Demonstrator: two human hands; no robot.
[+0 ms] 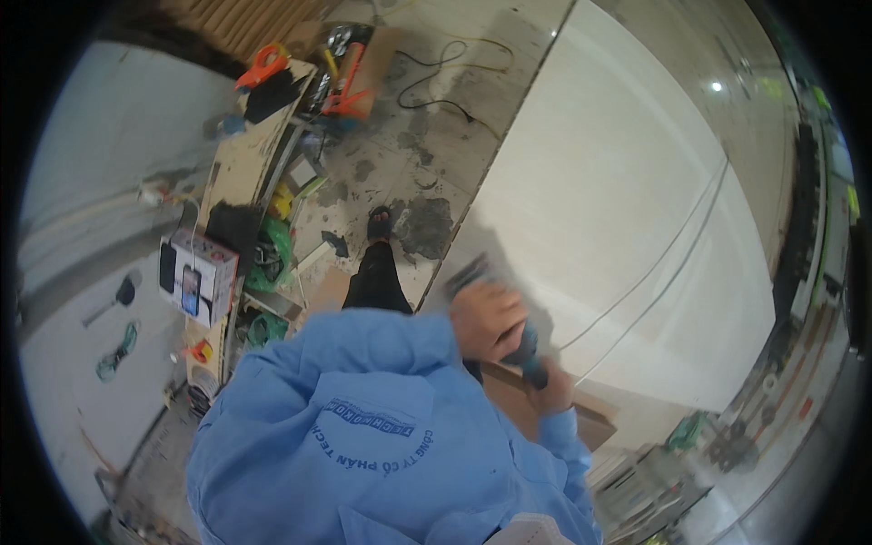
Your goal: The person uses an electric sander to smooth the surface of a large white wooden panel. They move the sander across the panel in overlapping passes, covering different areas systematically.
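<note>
My left hand [488,318] is wrapped over the front part of a blue-and-black power tool [531,350]. Behind it, my right hand [552,392] closes round the tool's rear end. A flat, dark front end pokes out past my left hand, at the near left edge of a large white panel [618,209]. The tool resembles a sander, but its working face is hidden. Two thin pale cords [658,250] run across the panel close to my right hand.
Left of me stands a cluttered narrow shelf [238,163] with an orange tape dispenser [263,68] and a white box [202,272]. An orange caulking gun [347,86] lies in a carton beyond. A dark cable [445,68] loops over the stained floor. Below the panel sits a cardboard box [513,395].
</note>
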